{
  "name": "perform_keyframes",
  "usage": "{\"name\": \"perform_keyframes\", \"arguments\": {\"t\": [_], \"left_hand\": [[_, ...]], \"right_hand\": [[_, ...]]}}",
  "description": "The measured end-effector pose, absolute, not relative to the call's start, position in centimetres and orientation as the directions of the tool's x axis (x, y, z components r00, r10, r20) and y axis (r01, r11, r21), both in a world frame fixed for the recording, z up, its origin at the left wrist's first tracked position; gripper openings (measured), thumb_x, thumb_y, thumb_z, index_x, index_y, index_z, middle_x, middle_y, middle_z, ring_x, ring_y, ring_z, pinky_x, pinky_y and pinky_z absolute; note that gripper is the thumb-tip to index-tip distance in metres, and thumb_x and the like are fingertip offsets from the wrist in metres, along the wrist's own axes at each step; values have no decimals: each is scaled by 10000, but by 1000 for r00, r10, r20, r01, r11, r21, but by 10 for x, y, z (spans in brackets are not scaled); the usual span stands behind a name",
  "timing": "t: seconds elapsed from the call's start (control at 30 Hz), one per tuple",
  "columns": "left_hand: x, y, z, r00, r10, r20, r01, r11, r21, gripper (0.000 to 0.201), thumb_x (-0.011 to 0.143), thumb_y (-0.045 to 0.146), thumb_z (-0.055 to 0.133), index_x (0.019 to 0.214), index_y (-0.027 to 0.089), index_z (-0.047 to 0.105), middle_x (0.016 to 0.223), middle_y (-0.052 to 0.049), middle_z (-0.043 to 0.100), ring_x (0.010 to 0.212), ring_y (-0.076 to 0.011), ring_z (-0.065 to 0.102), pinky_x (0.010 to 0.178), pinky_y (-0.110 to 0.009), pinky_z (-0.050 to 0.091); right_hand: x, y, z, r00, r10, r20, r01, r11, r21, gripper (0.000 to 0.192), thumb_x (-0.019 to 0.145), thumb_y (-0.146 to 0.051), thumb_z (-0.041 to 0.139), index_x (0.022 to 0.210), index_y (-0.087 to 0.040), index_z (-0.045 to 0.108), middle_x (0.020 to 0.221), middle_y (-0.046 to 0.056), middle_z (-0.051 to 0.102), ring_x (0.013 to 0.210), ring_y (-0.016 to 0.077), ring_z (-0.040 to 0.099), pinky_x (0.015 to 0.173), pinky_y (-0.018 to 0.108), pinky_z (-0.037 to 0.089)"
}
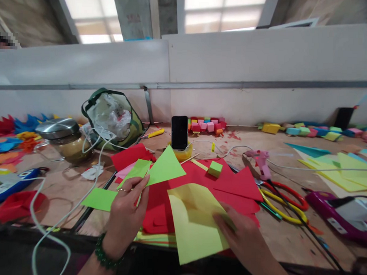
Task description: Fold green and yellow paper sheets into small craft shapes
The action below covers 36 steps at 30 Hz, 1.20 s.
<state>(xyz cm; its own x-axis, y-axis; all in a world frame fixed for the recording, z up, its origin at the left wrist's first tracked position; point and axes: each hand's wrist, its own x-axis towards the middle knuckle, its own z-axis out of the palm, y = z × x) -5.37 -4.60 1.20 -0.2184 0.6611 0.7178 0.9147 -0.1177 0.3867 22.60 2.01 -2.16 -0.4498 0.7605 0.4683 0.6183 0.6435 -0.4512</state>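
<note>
My left hand is closed on a piece of green paper, pinched between thumb and fingers, its pointed end up and to the right. In my right hand is a sheet of yellow paper, gripped at its right side and hanging slightly bent. Beneath both hands lies a pile of red paper. A small green paper cube sits on the red sheets. Flat on the table to the left of my left hand is another green piece.
A phone stands upright at the back centre. Rightward lie a pink glue gun, scissors and a purple power strip. A lidded glass jar, a bag and a looping white cable are left; a yellow cutter lies behind.
</note>
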Motion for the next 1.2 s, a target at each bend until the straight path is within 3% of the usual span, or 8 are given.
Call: {"name": "perform_keyframes", "arguments": {"t": [0.13,0.3,0.37,0.53,0.63,0.9,1.07,1.2], "left_hand": [[-54,-40,9,-225,694,684,940,-31,341,304,906,241,475,1163,170,620,1019,-89,609,927,-195,599,844,-312,489],[-60,-36,-1,-206,906,370,977,171,125,331,914,286,439,1178,158,591,1092,-126,627,942,-236,610,803,-349,511],[-60,-37,-3,-168,923,346,986,159,52,348,896,293,466,1191,147,579,1158,-162,606,1034,-278,583,868,-408,498],[-38,-50,13,45,867,496,984,-123,127,558,823,85,396,1370,193,412,1396,-141,444,1273,-263,427,994,-425,438],[-13,-60,23,313,824,472,932,-362,14,665,798,36,419,1426,239,343,1486,-102,348,1376,-255,300,1115,-479,256],[26,-57,19,492,619,612,839,-525,-144,472,871,63,428,1280,272,537,1320,-39,573,1330,-216,386,1165,-458,5],[21,-49,2,362,774,520,899,-437,25,272,898,110,457,1079,202,636,1044,-24,701,1190,-222,534,1173,-424,20],[11,-48,-1,312,895,319,895,-390,218,302,851,44,475,1029,226,638,1012,-26,694,1097,-214,588,1110,-468,260]], "right_hand": [[226,19,-23,-440,768,466,627,633,-453,342,945,-379,403,1057,-162,642,794,93,744,643,206,707,578,274,555],[228,18,-24,-342,844,414,649,531,-545,358,912,-403,458,1097,-143,619,699,79,727,565,209,682,516,274,538],[228,18,-24,-297,861,412,650,499,-573,330,899,-384,476,1088,-150,611,768,87,739,615,213,695,527,271,543],[228,19,-23,-208,881,425,689,441,-575,380,876,-368,488,1179,-152,562,972,118,728,782,232,710,634,289,571],[223,18,-22,-172,898,406,722,395,-568,479,864,-342,504,1299,-143,472,1006,122,716,809,237,707,674,310,579],[203,0,-14,-231,808,542,647,544,-534,699,898,-249,444,1498,-177,93,1437,185,409,1145,247,592,838,331,563],[200,-9,-15,-346,807,479,590,584,-557,586,914,-194,398,1466,-181,202,1385,158,484,1236,207,518,927,315,516],[217,-4,-3,-429,757,492,627,642,-441,485,896,-265,496,1366,-186,408,1296,152,555,1146,222,582,867,328,545]]}}
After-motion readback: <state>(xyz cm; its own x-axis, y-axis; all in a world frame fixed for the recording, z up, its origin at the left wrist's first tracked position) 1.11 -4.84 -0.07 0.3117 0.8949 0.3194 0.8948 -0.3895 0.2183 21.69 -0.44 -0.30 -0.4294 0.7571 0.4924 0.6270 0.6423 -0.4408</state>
